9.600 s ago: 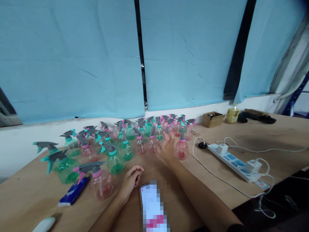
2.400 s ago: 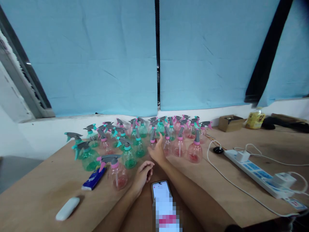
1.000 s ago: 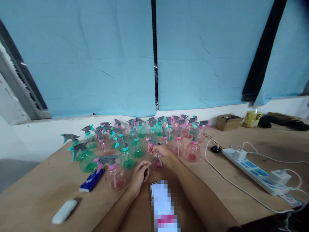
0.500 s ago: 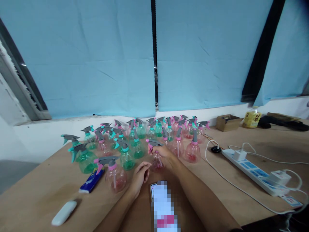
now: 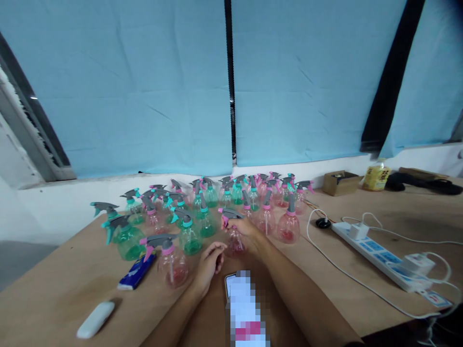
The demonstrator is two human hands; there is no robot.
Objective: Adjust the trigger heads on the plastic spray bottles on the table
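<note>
My right hand (image 5: 240,225) is wrapped round the neck and trigger head of a pink spray bottle (image 5: 236,246), which stands upright on the table. Its grey and pink nozzle points left, and its clear pink body shows below my fingers. Just left of that bottle, my left hand (image 5: 212,260) rests with its fingers curled in and nothing visible in them. A phone (image 5: 231,282) lies between my forearms, mostly blurred out. Nearby stand another pink spray bottle (image 5: 173,267) on the left and a green spray bottle (image 5: 190,241) behind my left hand.
Several more green and pink spray bottles (image 5: 288,227) crowd the table's back. On the left lie a blue packet (image 5: 136,273) and a white oblong case (image 5: 96,319). A power strip (image 5: 379,258) with chargers and cables, a cardboard box (image 5: 340,184) and a yellow-labelled bottle (image 5: 376,178) are on the right.
</note>
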